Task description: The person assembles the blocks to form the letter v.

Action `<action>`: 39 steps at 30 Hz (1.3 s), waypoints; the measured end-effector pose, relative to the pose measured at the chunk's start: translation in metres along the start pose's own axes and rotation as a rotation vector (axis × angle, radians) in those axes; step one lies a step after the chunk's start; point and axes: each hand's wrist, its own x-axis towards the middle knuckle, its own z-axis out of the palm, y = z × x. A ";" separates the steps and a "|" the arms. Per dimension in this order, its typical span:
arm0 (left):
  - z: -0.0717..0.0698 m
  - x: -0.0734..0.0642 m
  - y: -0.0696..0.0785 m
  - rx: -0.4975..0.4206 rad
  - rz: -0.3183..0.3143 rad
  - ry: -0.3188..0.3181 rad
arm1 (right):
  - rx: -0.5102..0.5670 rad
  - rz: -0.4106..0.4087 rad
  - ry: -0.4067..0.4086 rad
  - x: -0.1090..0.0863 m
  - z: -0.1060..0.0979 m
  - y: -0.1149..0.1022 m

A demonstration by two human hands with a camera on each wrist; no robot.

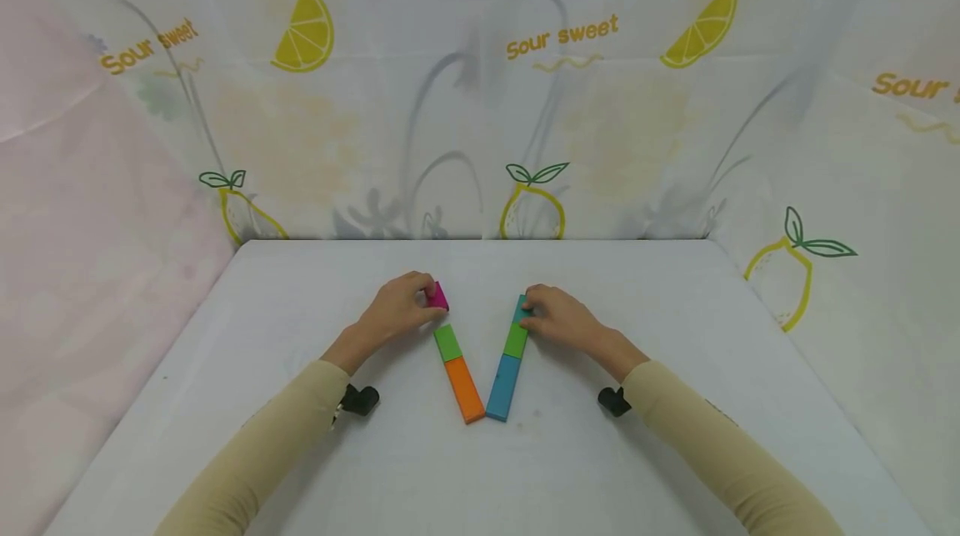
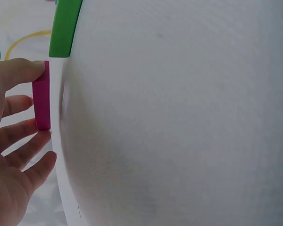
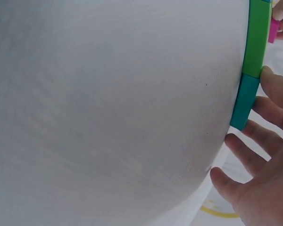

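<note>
In the head view, my left hand (image 1: 400, 305) pinches a magenta block (image 1: 438, 297) between thumb and fingertips. The left wrist view has that block (image 2: 42, 103) just above the white surface, beside the end of a green block (image 2: 63, 30). On the table, this green block meets a longer orange block (image 1: 464, 390), forming a slanted row. My right hand (image 1: 562, 319) holds a short teal block (image 3: 245, 101) at the far end of a second row, thumb near its joint with another green block (image 3: 257, 40). A long blue block (image 1: 503, 388) forms that row's near part.
The two rows make a V on the white table (image 1: 600, 469), their near ends almost together. Behind stands a lemon-printed cloth (image 1: 480, 102), with more cloth along both sides. Dark wrist devices (image 1: 360, 400) sit under both sleeves.
</note>
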 end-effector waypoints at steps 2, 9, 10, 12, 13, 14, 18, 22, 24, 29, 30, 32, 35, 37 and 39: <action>-0.001 -0.001 0.000 0.003 -0.007 -0.007 | -0.007 -0.002 0.004 0.000 0.000 0.001; -0.002 -0.004 0.003 0.005 -0.028 -0.044 | -0.014 -0.014 0.016 0.000 0.002 0.002; -0.002 -0.005 0.003 0.006 -0.031 -0.050 | -0.011 -0.015 0.016 0.000 0.002 0.002; -0.003 -0.005 0.004 -0.002 -0.035 -0.057 | -0.007 -0.013 0.015 0.000 0.002 0.002; -0.003 -0.006 0.004 -0.006 -0.038 -0.060 | -0.006 -0.014 0.016 0.000 0.002 0.002; -0.003 -0.006 0.005 -0.010 -0.037 -0.064 | -0.008 -0.012 0.016 0.000 0.002 0.001; -0.002 -0.007 0.006 -0.009 -0.029 -0.072 | -0.018 0.000 0.014 -0.001 0.001 0.000; -0.001 -0.008 0.005 0.007 -0.019 -0.074 | -0.024 0.003 0.013 -0.001 0.001 0.000; -0.001 -0.008 0.004 0.015 -0.005 -0.070 | -0.023 0.000 0.015 -0.001 0.001 -0.001; -0.002 -0.009 0.006 0.022 0.008 -0.072 | -0.026 0.002 0.013 -0.002 0.000 -0.003; -0.002 -0.009 0.006 0.021 0.006 -0.074 | -0.026 0.003 0.011 -0.002 0.000 -0.003; -0.003 -0.010 0.006 0.017 0.001 -0.079 | -0.026 0.004 0.009 -0.002 0.000 -0.003; -0.002 -0.010 0.005 0.014 0.005 -0.075 | -0.026 0.003 0.011 -0.002 0.000 -0.002; -0.002 -0.010 0.004 0.015 0.022 -0.066 | -0.025 0.005 0.013 -0.002 0.000 -0.002; -0.001 -0.010 0.003 0.015 0.037 -0.057 | -0.024 0.004 0.012 -0.002 0.000 -0.002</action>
